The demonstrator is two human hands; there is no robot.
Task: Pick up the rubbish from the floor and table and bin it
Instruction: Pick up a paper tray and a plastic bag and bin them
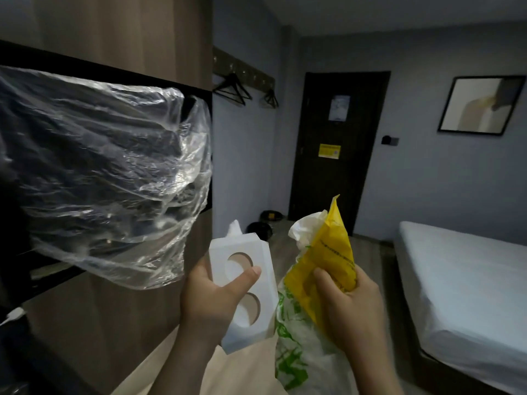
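Observation:
My left hand (211, 297) grips a white cardboard insert (248, 283) with two round cut-outs, thumb pressed across its front; a white tissue pokes out behind its top. My right hand (348, 309) clutches a crumpled yellow plastic bag (330, 252) together with a white bag printed in green (293, 352) that hangs down below the hand. Both hands are raised in front of me, close together. A large clear plastic sheet (108, 178) hangs crumpled at the left, in front of a dark opening in the wooden unit.
A wooden wall unit (119, 38) fills the left. A bed with a white sheet (462, 275) stands at the right. Ahead is a dark door (339, 143), with two dark objects (261, 228) on the floor near it. Hangers (232, 89) hang on a wall rail.

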